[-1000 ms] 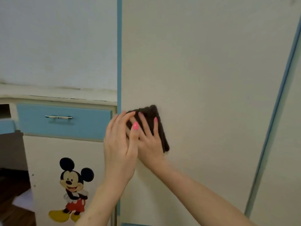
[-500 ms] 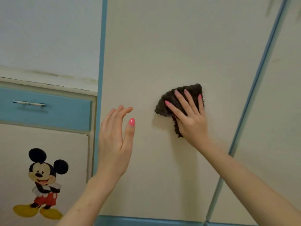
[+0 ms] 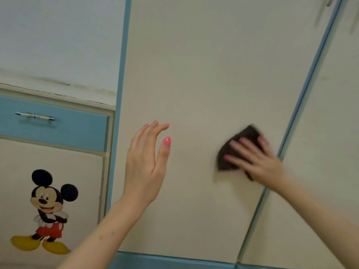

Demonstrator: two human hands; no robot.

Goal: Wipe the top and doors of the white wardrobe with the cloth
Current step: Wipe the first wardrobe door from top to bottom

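A tall white wardrobe door (image 3: pixel 204 74) with blue edging fills the middle of the view. My right hand (image 3: pixel 254 160) lies flat on a dark brown cloth (image 3: pixel 240 140) and presses it against the door near its right blue edge; hand and cloth are blurred. My left hand (image 3: pixel 147 162) hovers in front of the door's left part, fingers straight and together, holding nothing. A second white door (image 3: pixel 330 133) stands to the right.
To the left stands a lower cabinet with a blue drawer (image 3: pixel 58 125), a metal handle (image 3: pixel 35 115) and a cartoon mouse sticker (image 3: pixel 46 208) on its door. A blue strip (image 3: pixel 171 261) runs along the wardrobe door's bottom edge. A door handle (image 3: pixel 330 0) shows at top right.
My right hand has slid the cloth across the door from the left edge to near the right edge. My left hand left the cloth and now hovers on its own.
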